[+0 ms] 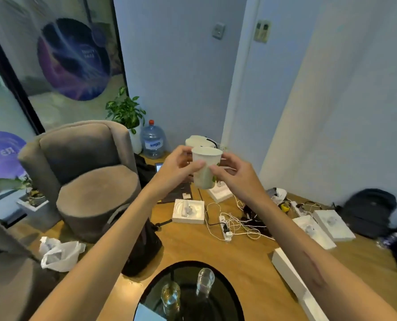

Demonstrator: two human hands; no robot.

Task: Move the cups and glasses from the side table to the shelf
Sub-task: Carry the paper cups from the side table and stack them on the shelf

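Head view, centre of the frame: we hold one white paper cup (206, 167) up in the air with both hands, its open mouth tilted toward us and nothing visible inside. Our left hand (176, 164) pinches its left wall, thumb in front; our right hand (235, 172) closes on its right wall, where a green mark shows. At the bottom centre, the round black glass side table (227, 290) carries two clear glasses, the left glass (170, 296) and the right glass (205, 282); we cannot tell their contents. In the middle left stands one grey armchair (93, 177). Behind it sits one large water jug (153, 141) with a red cap; its blue label is unreadable.
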